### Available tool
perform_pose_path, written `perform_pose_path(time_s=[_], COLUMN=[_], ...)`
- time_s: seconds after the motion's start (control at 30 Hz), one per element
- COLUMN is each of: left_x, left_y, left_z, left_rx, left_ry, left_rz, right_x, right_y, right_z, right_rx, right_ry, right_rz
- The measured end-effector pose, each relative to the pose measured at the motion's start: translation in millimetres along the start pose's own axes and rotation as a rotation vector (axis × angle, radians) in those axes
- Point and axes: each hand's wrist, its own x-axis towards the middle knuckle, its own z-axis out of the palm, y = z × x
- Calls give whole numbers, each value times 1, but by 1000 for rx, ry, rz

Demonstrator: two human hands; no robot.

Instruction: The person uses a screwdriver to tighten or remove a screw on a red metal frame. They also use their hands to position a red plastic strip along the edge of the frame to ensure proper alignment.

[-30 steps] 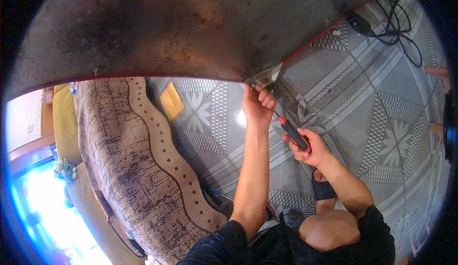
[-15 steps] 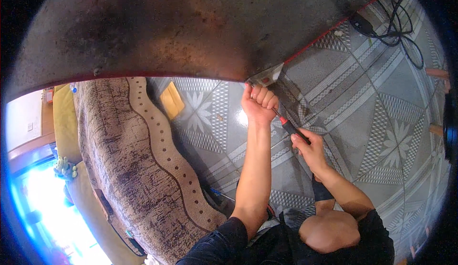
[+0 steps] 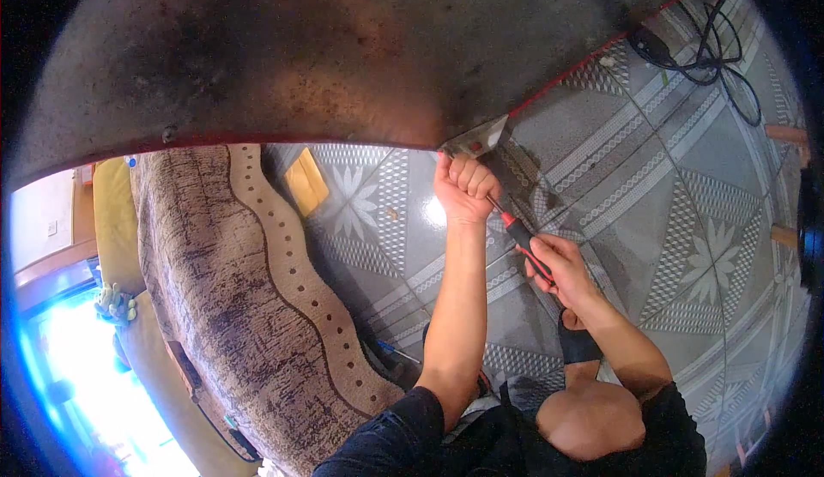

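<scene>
My right hand (image 3: pixel 562 269) is closed round the black-and-red handle of a screwdriver (image 3: pixel 520 232), fingers and thumb on its lower part. The metal shaft slants up and left into my left hand (image 3: pixel 464 187). That hand is curled in a fist around the shaft, its thumb side up against the corner of a large dark panel (image 3: pixel 300 57) with a red edge. Just above the knuckles a pale metal bracket (image 3: pixel 486 140) sits at this corner. The screwdriver's tip is hidden by my left hand.
A brown patterned cover (image 3: pixel 232 297) drapes over furniture on the left. A yellow-orange flat piece (image 3: pixel 305 183) lies on the grey tiled floor (image 3: pixel 652 254). Black cables (image 3: pixel 712 57) are coiled at the upper right. My knee (image 3: pixel 590 419) is bent below my right arm.
My right hand has shifted slightly down the handle and its fingers have changed their grip, so more of the handle shows. My left hand stays in nearly the same place.
</scene>
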Motion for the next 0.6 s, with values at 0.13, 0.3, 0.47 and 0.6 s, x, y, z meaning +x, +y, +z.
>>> perform_pose_path(time_s=[0.13,0.3,0.47,0.6], left_x=[1,2,3,2], left_y=[2,5,4,2], left_z=[2,3,0,-2], left_rx=[36,51,64,68], left_ry=[33,38,37,77], left_rz=[3,36,21,26], right_x=[6,11,8,9], right_y=[11,15,-6,-1], right_z=[1,7,-5,-1], right_rx=[-673,-724,165,-372], right_ry=[306,457,-29,183], right_rz=[-432,-704,138,-149])
